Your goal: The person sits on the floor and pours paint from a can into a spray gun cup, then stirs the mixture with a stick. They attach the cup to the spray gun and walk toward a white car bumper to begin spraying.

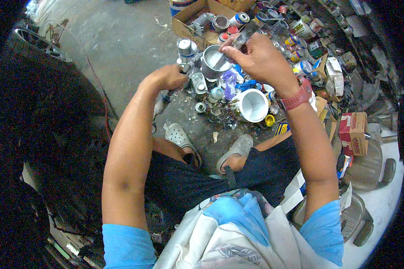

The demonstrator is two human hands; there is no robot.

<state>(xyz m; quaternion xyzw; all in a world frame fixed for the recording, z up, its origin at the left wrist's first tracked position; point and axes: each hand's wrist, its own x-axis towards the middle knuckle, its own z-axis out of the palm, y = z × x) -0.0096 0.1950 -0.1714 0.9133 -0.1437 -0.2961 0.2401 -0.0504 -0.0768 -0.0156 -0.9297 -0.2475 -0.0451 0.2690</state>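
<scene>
My left hand (171,77) is closed around what looks like a spray gun (163,104), whose grey body shows in part below and beyond the fingers. Just right of it is an open grey metal cup (216,62); whether the cup joins the gun I cannot tell. Above the cup's rim, my right hand (256,53) pinches a flat grey stick (221,62) that reaches down inside. Below the cup stand a clear bottle (199,84) and a crumpled purple cloth (230,84). Behind it sits a small round tin (184,45).
An open white bucket (254,106) stands near my right forearm. Beyond my hands is a cardboard box (182,28) with cans. Many paint tins and scraps crowd the right side. A red hose (104,96) crosses the concrete floor (121,40) at left.
</scene>
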